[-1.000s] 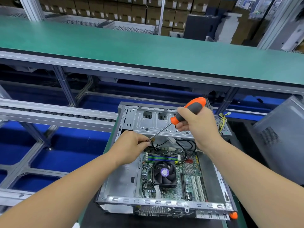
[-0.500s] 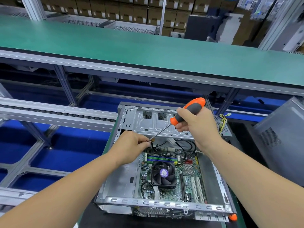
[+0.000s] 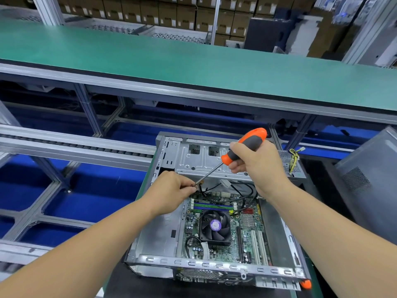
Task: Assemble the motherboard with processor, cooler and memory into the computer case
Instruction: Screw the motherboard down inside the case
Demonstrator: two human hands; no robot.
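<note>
black cables (image 3: pixel 232 197) crossing motherboard (image 3: pixel 247 239) top, cooler (image 3: pixel 215 227) mid-board

You are looking at no text you can read: the round purple sticker (image 3: pixel 215 225) on the cooler fan (image 3: pixel 215 227) is carrying print too small to make out, and the white labels on the stacked cartons (image 3: pixel 163 12) are blurring out.

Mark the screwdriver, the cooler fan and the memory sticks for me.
screwdriver (image 3: pixel 245 148): head view, on its grey and orange handle.
cooler fan (image 3: pixel 215 225): head view, on its purple hub label.
memory sticks (image 3: pixel 211 205): head view, mid-length.
</note>
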